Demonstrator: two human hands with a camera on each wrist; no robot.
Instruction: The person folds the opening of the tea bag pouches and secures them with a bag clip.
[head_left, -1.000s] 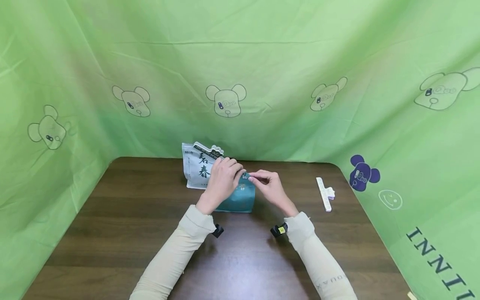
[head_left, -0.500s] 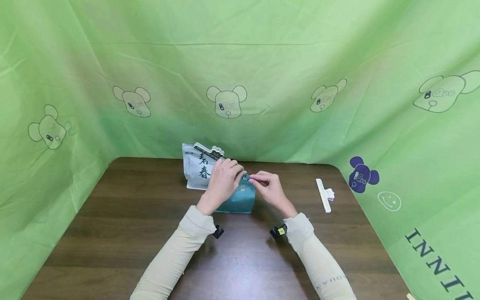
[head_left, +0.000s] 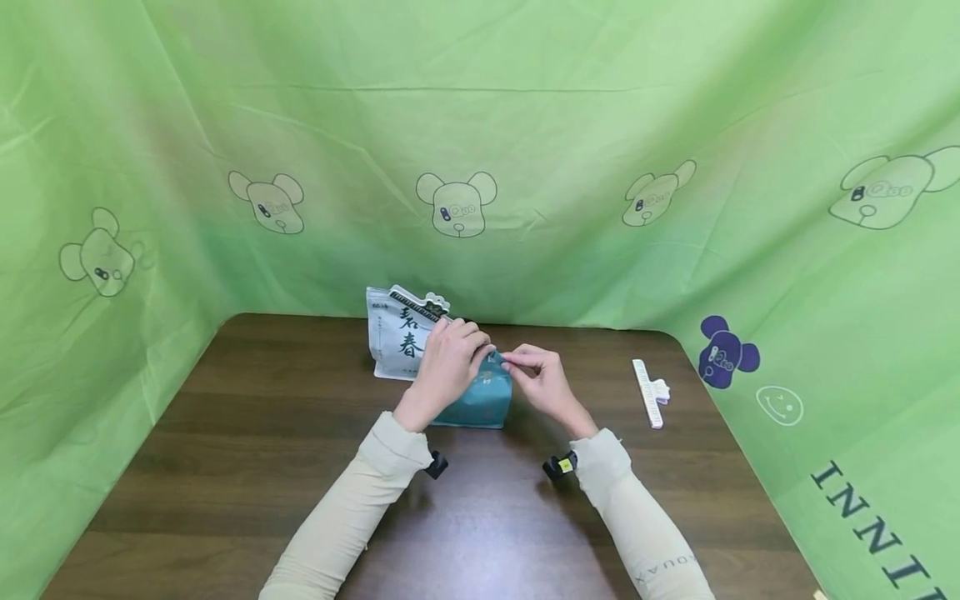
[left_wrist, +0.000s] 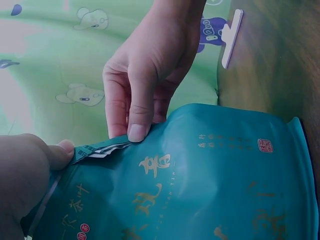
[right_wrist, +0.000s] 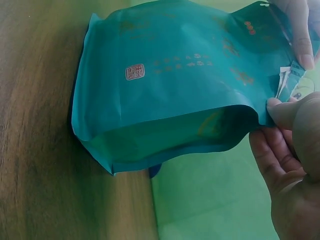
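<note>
— Green printed cloth (head_left: 465, 108), creased, behind a wood-grain table (head_left: 247, 467). Head view?
— Teal pouch (head_left: 483, 404), smooth, on the table; top partly hidden by the left hand (head_left: 446, 354), gripping it. Right hand (head_left: 543, 379) pinches its upper corner. Pale pouch (head_left: 386, 342) near the far edge, dark-and-white clip (head_left: 417, 302) across its top. White clip (head_left: 647, 393) toward the right edge, well apart.
— Left wrist?
— Folded, white-edged strip (left_wrist: 107, 148) between the hands; left hand cut off.
— Right wrist?
— Side gusset (right_wrist: 170, 140), sunken; left hand cropped again.
</note>
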